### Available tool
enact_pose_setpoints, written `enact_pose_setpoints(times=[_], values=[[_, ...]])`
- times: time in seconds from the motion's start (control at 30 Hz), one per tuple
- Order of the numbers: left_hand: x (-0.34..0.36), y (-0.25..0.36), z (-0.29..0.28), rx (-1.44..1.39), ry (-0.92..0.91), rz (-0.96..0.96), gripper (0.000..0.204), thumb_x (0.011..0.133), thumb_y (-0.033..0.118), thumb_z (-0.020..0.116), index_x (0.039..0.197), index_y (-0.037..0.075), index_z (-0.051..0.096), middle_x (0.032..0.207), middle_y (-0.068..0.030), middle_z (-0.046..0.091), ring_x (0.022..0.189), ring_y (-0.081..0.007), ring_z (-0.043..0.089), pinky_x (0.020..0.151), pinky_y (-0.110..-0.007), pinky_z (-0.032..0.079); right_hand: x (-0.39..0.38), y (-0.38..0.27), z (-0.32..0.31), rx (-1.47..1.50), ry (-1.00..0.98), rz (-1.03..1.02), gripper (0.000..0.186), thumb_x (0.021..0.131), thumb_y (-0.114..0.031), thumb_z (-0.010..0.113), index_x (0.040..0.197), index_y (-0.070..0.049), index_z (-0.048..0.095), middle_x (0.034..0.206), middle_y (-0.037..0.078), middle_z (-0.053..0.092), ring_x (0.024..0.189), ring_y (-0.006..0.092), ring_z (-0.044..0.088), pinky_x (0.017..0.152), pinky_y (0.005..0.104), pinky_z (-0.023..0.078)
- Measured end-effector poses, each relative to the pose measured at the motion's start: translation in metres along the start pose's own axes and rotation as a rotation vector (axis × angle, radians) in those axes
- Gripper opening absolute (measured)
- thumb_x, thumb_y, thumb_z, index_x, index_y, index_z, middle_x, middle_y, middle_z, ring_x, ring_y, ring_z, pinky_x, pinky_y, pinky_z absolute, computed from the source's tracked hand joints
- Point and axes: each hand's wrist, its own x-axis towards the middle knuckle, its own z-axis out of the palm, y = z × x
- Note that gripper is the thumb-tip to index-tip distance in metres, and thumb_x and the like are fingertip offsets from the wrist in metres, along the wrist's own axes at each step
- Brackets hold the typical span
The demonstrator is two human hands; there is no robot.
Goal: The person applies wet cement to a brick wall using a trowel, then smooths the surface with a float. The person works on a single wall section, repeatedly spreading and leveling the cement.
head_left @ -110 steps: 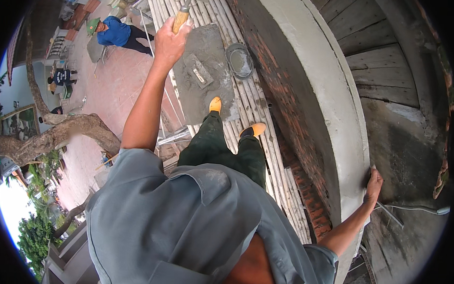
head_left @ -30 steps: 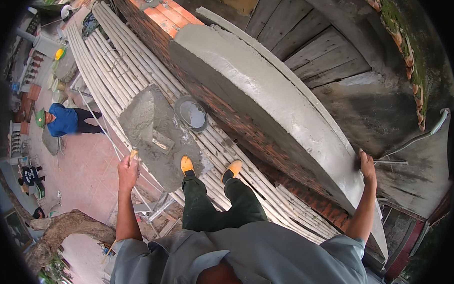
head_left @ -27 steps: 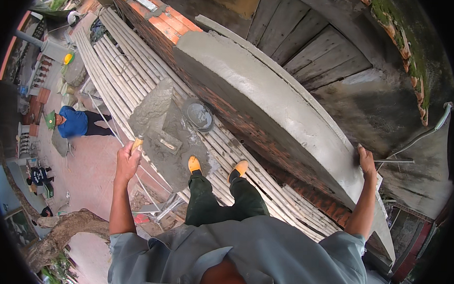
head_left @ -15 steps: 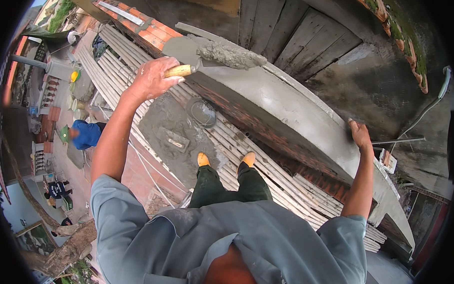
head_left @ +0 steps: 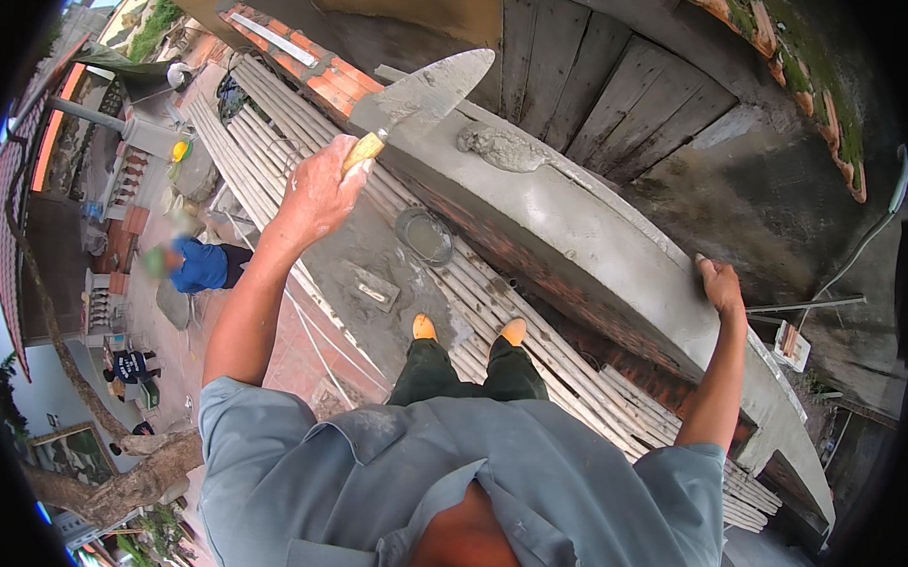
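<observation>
My left hand [head_left: 322, 189] is closed around the wooden handle of a pointing trowel [head_left: 426, 93]. Its broad blade, smeared with grey mortar, is raised over the far left part of the wall's top. A mound of wet mortar [head_left: 504, 145] lies on the wet, grey plastered surface of the low wall [head_left: 596, 214], just right of the blade. Farther right, my right hand [head_left: 719, 283] has its fingers curled over the thin grey strip [head_left: 665, 241] along the wall's far edge. Part of its grip is hidden.
Bamboo-like poles [head_left: 561, 372] form a platform under my boots. On a mortar-covered board lie a plastering float [head_left: 372, 286] and a bucket [head_left: 426, 236]. Bare bricks [head_left: 331, 74] carry a metal bar [head_left: 273, 39]. Below left, a person in blue [head_left: 200, 265] bends near a tree trunk [head_left: 137, 482].
Mortar that was on the trowel's blade now sits on the wall top. My left hand has lifted and turned the trowel away from it. My right hand keeps its place at the edge.
</observation>
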Motion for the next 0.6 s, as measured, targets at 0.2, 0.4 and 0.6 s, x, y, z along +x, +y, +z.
enact_pose_setpoints(times=[0.2, 0.4, 0.6], values=[[-0.016, 0.020, 0.008, 0.175, -0.234, -0.077, 0.030, 0.103, 0.027, 0.062, 0.109, -0.002, 0.066, 0.095, -0.0284, 0.072, 0.095, -0.0476, 0.071, 0.088, -0.056, 0.054, -0.001, -0.002, -0.003, 0.004, -0.024, -0.021, 0.062, 0.096, -0.050, 0.061, 0.116, 0.007, 0.075, 0.111, 0.034, 0.074, 0.113, 0.0434, 0.073, 0.100, 0.0437, 0.053], [0.008, -0.043, 0.015, 0.186, -0.170, -0.161, 0.035, 0.100, 0.030, 0.061, 0.110, -0.003, 0.069, 0.094, -0.0320, 0.070, 0.096, -0.0489, 0.070, 0.089, -0.056, 0.052, -0.005, -0.006, -0.005, 0.016, -0.008, -0.033, 0.058, 0.098, -0.048, 0.061, 0.112, 0.006, 0.076, 0.098, 0.030, 0.076, 0.098, 0.0358, 0.076, 0.093, 0.0424, 0.054], [0.037, -0.091, 0.019, 0.131, -0.130, -0.174, 0.038, 0.100, 0.030, 0.061, 0.109, -0.005, 0.072, 0.082, -0.0250, 0.070, 0.076, -0.0392, 0.070, 0.078, -0.050, 0.056, -0.005, -0.002, -0.003, 0.033, 0.008, -0.065, 0.056, 0.098, -0.048, 0.061, 0.110, 0.005, 0.075, 0.092, 0.031, 0.073, 0.094, 0.0346, 0.075, 0.090, 0.0426, 0.054]])
